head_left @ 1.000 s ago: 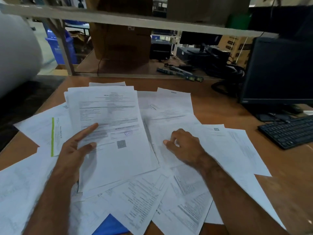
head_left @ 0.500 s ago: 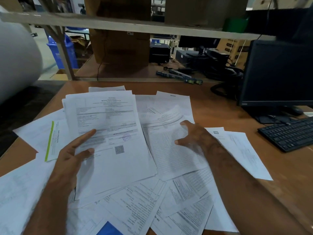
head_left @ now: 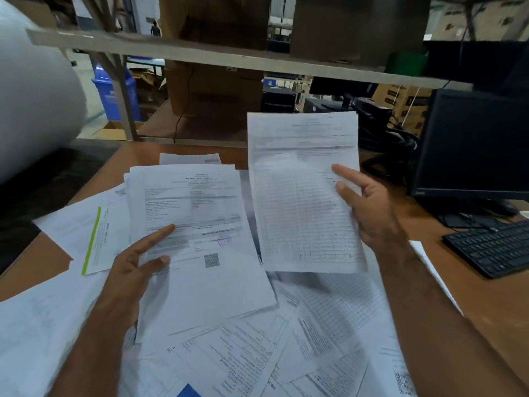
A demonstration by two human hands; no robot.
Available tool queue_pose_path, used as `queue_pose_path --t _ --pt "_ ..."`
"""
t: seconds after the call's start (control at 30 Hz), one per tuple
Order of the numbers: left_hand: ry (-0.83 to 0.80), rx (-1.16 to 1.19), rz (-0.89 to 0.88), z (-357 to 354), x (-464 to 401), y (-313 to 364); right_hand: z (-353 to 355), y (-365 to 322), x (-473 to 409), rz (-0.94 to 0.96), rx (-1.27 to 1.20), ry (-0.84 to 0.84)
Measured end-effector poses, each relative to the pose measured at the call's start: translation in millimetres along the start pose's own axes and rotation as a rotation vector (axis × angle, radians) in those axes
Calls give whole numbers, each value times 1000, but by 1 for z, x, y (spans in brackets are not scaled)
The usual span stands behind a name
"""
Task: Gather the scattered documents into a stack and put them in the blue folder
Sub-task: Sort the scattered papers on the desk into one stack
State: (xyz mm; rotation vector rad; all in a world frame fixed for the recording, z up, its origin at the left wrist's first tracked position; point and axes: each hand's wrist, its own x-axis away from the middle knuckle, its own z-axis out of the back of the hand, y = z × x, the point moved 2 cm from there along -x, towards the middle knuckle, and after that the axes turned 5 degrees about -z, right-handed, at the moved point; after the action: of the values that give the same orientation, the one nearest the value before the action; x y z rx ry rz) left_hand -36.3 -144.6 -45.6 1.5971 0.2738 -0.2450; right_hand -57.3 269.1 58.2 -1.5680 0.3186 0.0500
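head view: right hand (head_left: 369, 209) pinches a gridded sheet (head_left: 303, 193) by its 3 o'clock edge, lifted at 1 o'clock. left hand (head_left: 137, 262) grips the stack (head_left: 197, 247) from 9 o'clock, thumb on top. blue folder (head_left: 189, 392) peeks out at 6 o'clock under loose papers (head_left: 329, 333).

So it's a brown wooden desk (head_left: 486, 316) running across the lower half of the frame. Right side has a dark monitor (head_left: 472, 144), switched off, with a black keyboard (head_left: 492, 247) just below it. A pale shelf board (head_left: 200, 53) cuts across the top, cardboard boxes (head_left: 214, 90) above and behind it. Upper left there's a blue bin (head_left: 110, 96) on a pale floor, plus a big blurry white shape (head_left: 31, 104) at the left edge. Tangled black cables (head_left: 383, 144) sit beside the monitor. Lighting's pretty dim.
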Motion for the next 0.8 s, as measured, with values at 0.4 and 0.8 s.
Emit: queue_pose_path --t 0.4,0.8 --pt "-1 9 16 -2 0 8 -64 42 22 -70 548 -257" --pt "20 -19 58 -16 3 22 -114 75 42 -224 85 -417"
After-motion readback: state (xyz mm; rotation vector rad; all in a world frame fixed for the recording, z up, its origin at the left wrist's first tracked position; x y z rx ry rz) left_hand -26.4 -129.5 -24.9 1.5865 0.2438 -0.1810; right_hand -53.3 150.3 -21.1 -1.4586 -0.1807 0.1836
